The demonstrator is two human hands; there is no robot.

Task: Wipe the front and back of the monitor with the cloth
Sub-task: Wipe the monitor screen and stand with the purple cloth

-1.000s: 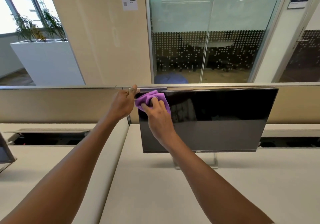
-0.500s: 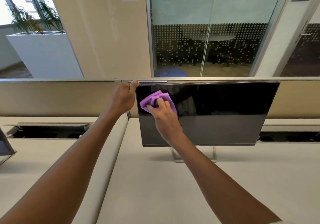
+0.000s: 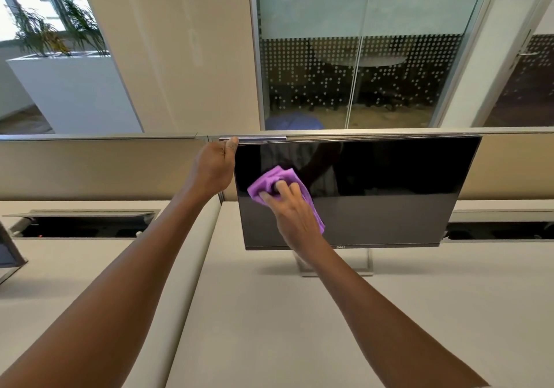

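Observation:
A black monitor (image 3: 389,189) stands on a silver stand (image 3: 367,263) at the back of the desk, its dark screen facing me. My left hand (image 3: 214,168) grips the monitor's upper left corner, thumb on the top edge. My right hand (image 3: 295,216) presses a crumpled purple cloth (image 3: 269,180) against the left part of the screen, fingers curled into the cloth. The monitor's back is hidden.
The beige desk (image 3: 269,312) spreads in front of the monitor. A low partition (image 3: 90,162) runs behind it. Open cable troughs (image 3: 84,225) lie at left and right. Another screen's corner (image 3: 9,252) shows at far left. Glass walls and a planter stand beyond.
My right hand has slid the cloth down the screen from the upper left corner toward the middle left. My left hand has kept its grip on the corner.

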